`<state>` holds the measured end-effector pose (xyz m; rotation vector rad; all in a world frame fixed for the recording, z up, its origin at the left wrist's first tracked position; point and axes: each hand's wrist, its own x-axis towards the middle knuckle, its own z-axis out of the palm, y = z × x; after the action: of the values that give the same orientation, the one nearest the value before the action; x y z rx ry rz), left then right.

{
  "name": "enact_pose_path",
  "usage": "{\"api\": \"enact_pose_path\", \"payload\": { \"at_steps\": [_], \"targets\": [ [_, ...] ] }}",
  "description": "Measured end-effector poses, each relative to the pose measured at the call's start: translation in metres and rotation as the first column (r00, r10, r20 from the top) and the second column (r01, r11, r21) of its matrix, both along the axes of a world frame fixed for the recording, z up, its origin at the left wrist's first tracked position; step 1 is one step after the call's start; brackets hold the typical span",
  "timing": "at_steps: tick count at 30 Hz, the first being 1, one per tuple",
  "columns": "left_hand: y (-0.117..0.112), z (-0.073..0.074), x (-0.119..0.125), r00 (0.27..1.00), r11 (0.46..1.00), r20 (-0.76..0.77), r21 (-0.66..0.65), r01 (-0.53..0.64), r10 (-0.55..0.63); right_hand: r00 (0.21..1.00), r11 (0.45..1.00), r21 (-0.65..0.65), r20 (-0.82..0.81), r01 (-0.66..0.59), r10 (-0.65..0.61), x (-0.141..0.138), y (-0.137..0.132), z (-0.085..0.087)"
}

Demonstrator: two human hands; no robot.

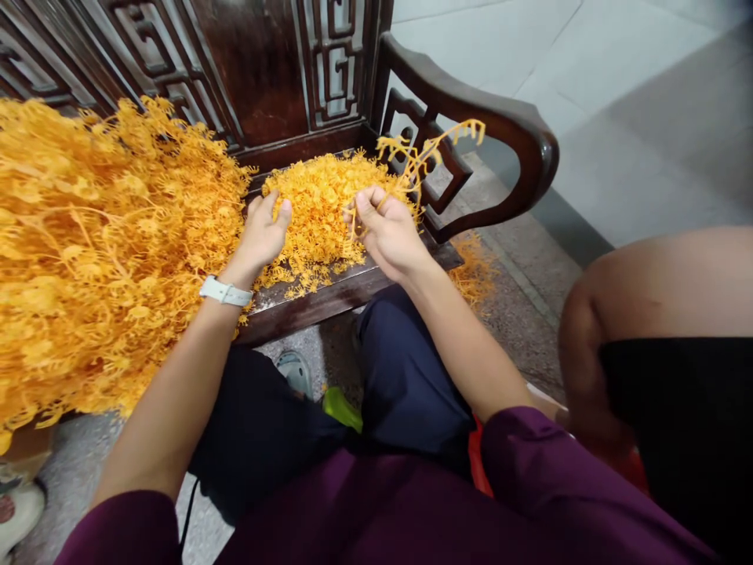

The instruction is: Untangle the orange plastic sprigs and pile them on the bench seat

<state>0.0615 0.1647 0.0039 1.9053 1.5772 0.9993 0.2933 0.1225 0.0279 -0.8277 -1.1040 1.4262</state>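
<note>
My right hand (pixel 385 231) is closed round a thin orange plastic sprue (pixel 427 149) whose branched end sticks up towards the chair's armrest. My left hand (pixel 262 231), with a white watch (pixel 225 292) on the wrist, rests on the edge of a small heap of loose orange plastic pieces (pixel 321 208) on the dark wooden seat; its fingers are curled and pinched, what they hold is hidden. A big mound of tangled orange sprues (pixel 100 251) fills the left side.
The dark carved wooden chair has a back panel (pixel 264 71) and a curved armrest (pixel 488 118) on the right. Some orange pieces lie spilled on the floor (pixel 474 271). Another person's knee (pixel 647 306) is close at the right. Pale floor tiles lie beyond.
</note>
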Motion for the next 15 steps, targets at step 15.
{"api": "enact_pose_path", "payload": {
  "at_steps": [15],
  "targets": [
    [-0.045, 0.024, 0.058, 0.785, 0.846, 0.385, -0.020, 0.534, -0.486, 0.979, 0.983, -0.181, -0.203, -0.029, -0.008, -0.003, 0.001, 0.003]
  ]
}}
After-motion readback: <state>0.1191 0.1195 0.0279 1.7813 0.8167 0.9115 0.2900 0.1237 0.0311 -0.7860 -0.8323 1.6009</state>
